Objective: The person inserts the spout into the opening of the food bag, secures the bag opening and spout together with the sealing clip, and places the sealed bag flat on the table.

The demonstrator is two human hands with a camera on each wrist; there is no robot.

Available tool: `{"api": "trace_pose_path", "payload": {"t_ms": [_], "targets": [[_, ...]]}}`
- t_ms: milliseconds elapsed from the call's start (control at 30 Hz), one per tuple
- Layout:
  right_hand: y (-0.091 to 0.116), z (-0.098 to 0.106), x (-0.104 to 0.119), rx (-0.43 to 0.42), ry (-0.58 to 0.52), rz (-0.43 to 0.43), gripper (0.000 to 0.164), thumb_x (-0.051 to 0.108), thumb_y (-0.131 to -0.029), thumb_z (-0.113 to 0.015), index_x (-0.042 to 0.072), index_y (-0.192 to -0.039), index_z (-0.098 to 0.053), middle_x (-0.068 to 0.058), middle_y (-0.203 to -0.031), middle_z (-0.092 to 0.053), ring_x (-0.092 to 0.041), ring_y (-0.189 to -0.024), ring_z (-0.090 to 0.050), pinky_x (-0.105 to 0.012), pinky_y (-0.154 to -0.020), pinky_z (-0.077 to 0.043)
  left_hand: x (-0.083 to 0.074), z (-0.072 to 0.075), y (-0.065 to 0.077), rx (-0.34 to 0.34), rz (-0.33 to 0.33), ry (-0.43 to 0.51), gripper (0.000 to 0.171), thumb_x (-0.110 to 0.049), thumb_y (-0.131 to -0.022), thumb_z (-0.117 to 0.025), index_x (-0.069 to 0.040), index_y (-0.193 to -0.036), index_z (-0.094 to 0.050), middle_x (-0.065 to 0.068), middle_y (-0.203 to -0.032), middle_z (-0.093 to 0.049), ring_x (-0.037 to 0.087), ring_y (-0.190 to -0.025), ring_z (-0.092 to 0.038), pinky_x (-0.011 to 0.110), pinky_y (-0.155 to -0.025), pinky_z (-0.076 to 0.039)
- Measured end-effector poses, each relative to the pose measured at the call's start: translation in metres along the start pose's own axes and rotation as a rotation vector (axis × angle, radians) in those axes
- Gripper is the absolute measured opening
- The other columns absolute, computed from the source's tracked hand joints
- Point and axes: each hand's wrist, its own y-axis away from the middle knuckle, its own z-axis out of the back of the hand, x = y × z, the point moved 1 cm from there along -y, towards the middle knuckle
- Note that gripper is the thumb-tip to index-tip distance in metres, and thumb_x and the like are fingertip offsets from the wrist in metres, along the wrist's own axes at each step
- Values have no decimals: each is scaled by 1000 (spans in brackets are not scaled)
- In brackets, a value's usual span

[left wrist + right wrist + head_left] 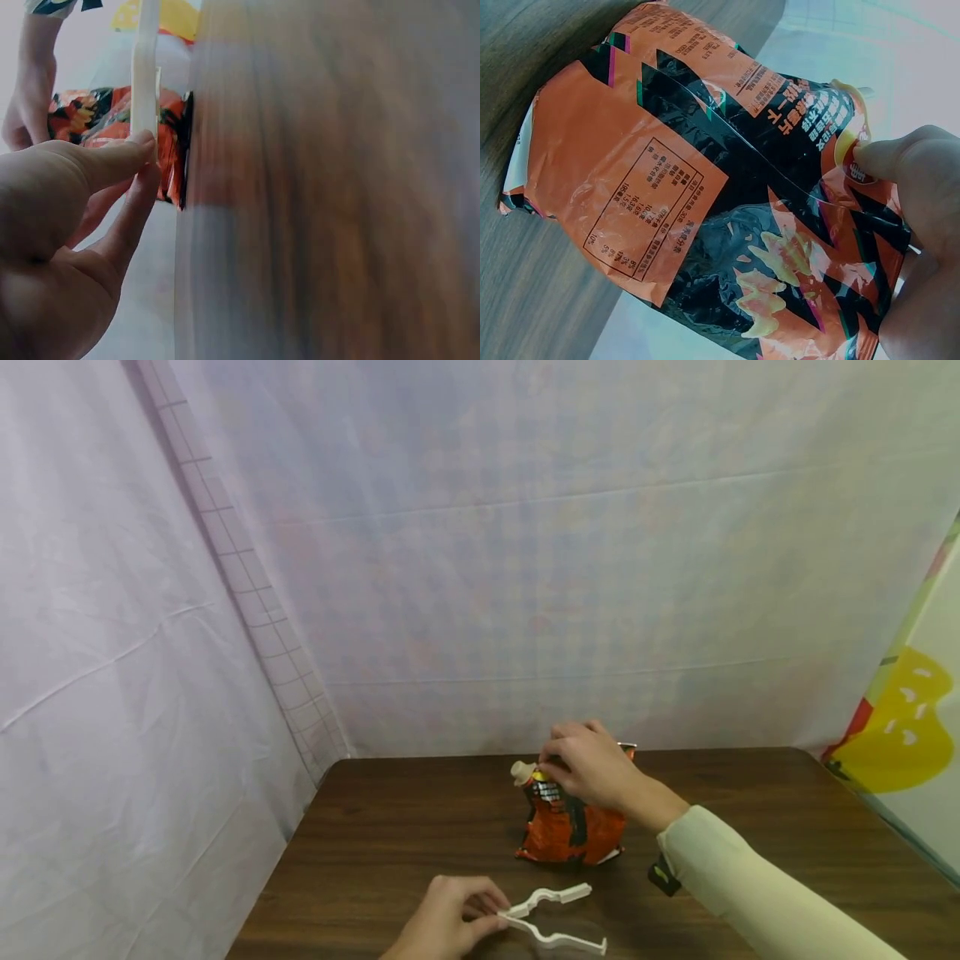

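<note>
My right hand [588,764] pinches the top edge of an orange and black snack bag [570,831], which stands on the table. In the right wrist view, the thumb presses the printed face of the bag [660,172] near its upper corner. A small cream-coloured spout-like piece [522,772] sticks out at the bag's top left corner. Nearer the front, my left hand [453,914] pinches the joined end of a white bag clip [551,937]. Its two arms spread apart in a V, pointing right, each with a curved bend midway. The left wrist view has the clip [144,82] edge-on between thumb and fingertips.
The dark wooden table [375,827] runs back to a pale hanging cloth [555,568]. Another white cloth [135,677] hangs along the left side. A yellow shape [900,735] shows on the right wall. A small dark device [663,875] sits at the right wrist.
</note>
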Motion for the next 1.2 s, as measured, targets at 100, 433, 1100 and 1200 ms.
{"api": "trace_pose_path", "payload": {"t_ms": [100,433,1100,1200], "targets": [[0,0,0,4,0,-1,5,30,-100,-80,29,-96,-80,15,-86,-56,-8,-82,-52,-52,-93,-47,3,4,3,-47,-8,14,10,-13,-94,-85,-13,-103,-79,-1,-96,-81,-3,-89,-72,19,-80,-64],[1,-2,-2,9,-2,-7,5,31,-100,-80,30,-95,-80,16,-87,-57,-9,-84,-54,-51,-93,-47,8,18,14,-167,19,89,10,-11,-95,-84,-11,-103,-78,3,-99,-82,5,-91,-76,24,-81,-66],[3,-2,-2,-5,2,3,5,32,-100,-80,30,-95,-80,16,-86,-57,-8,-82,-53,-50,-92,-47,17,26,14,-449,175,49,18,-7,-89,-88,-15,-102,-79,0,-95,-82,10,-87,-78,20,-79,-65],[3,-1,-2,-1,-2,1,5,32,-100,-80,30,-96,-80,16,-86,-56,-8,-82,-52,-50,-92,-46,17,25,13,-464,198,60,19,-6,-89,-88,-15,-102,-79,1,-95,-82,12,-89,-79,20,-81,-65]]}}
